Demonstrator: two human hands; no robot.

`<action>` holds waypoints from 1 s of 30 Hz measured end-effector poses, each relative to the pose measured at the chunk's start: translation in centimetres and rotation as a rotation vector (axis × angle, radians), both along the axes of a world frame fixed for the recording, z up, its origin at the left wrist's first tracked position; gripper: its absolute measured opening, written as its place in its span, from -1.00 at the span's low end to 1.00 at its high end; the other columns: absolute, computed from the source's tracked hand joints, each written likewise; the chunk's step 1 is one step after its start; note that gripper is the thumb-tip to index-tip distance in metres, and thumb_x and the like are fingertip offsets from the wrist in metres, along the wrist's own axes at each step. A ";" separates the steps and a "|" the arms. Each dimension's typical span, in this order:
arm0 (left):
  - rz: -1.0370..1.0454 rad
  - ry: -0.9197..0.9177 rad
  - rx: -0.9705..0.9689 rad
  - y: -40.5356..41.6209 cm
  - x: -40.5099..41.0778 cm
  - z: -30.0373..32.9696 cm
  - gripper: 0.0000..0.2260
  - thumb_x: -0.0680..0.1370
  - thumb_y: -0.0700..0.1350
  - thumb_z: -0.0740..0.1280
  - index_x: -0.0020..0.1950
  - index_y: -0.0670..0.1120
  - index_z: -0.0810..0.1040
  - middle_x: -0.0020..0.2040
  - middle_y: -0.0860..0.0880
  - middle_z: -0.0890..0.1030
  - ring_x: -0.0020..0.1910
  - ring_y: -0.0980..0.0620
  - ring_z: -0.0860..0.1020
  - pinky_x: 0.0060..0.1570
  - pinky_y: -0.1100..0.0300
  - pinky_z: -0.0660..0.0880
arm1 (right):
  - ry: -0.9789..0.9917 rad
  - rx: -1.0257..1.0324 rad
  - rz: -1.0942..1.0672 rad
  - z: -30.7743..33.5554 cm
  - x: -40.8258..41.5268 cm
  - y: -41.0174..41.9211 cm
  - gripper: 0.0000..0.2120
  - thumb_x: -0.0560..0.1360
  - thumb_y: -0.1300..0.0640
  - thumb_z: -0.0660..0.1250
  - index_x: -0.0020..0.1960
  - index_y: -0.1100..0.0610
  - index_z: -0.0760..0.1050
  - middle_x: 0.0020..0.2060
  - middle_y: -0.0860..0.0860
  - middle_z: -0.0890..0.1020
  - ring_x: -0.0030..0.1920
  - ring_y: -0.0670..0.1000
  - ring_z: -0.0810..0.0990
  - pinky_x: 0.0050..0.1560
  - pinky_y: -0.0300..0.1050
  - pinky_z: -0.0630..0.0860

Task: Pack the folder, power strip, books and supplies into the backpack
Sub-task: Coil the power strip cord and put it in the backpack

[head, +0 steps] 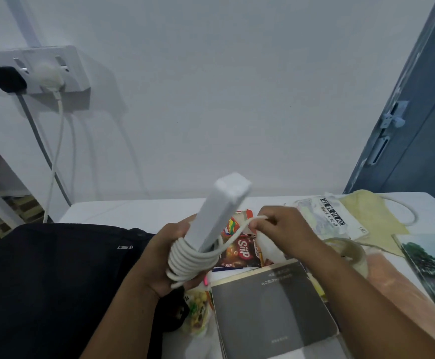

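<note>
Power strip (220, 212): white, held tilted above the table (133, 211), upper end leaning away toward the wall; taken as landmark for all entries below.
Cord (193, 260): wound in several coils around the strip's lower end; one loose run led off to the right.
Left hand (168, 257): curled round the strip's lower end and the coils, gripping both.
Right hand (283, 233): just right of the strip, fingers pinching the loose run of cord.
Backpack (55, 281): black, lying left of and below the strip, zipper pull visible on top.
Grey book (273, 307): flat on the table below and right of the strip, under the right forearm.
Snack packets (239, 251): directly behind the strip; another packet beneath the left hand.
White booklet (327, 216): right of the strip, beyond the right hand, printed with dark characters.
Yellow cloth (371, 216): further right, touching the booklet.
Tape roll (351, 252): right of the strip, beside the right wrist.
Wall socket (37, 71): well up and left of the strip, two plugs inserted.
</note>
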State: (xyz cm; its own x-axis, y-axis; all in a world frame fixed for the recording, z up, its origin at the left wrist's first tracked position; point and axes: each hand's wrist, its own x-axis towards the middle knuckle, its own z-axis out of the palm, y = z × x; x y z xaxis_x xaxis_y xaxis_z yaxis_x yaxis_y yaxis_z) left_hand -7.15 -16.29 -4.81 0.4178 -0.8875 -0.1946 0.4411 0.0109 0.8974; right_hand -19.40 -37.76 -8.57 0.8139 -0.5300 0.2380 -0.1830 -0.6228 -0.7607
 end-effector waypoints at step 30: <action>0.047 -0.359 0.070 0.1 2.1 0.3 -0.72 0.44 -0.02 0.30 -0.05 -0.23 0.56 -0.37 -0.10 0.54 -0.52 0.01 0.49 -0.53 0.22 0.40 | 0.317 -0.023 0.184 2.1 2.0 2.3 -0.44 0.20 -0.41 0.41 -0.18 0.09 0.67 -0.26 0.02 0.68 -0.26 -0.06 0.59 -0.17 -0.03 0.54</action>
